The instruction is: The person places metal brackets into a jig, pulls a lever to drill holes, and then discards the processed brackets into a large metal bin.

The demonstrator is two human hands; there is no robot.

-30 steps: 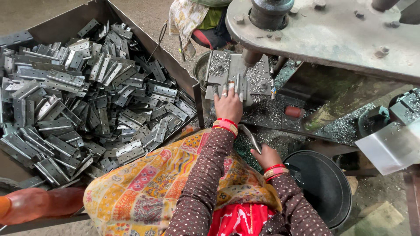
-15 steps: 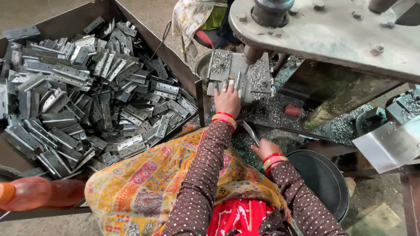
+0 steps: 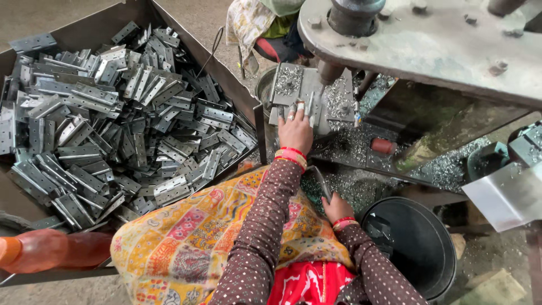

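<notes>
Steel hinge piece (image 3: pixel 309 107) sits pinched under the left hand (image 3: pixel 296 129) on the press plate (image 3: pixel 305 90); right hand (image 3: pixel 337 207) grips a lever (image 3: pixel 320 182).

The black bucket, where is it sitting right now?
In the head view the black bucket stands at the lower right, on the floor just right of the person's right hand and below the press bed strewn with metal chips.

A flat grey metal hinge plate (image 3: pixel 309 108) lies on the press bed, far centre, under steel shavings.
</notes>
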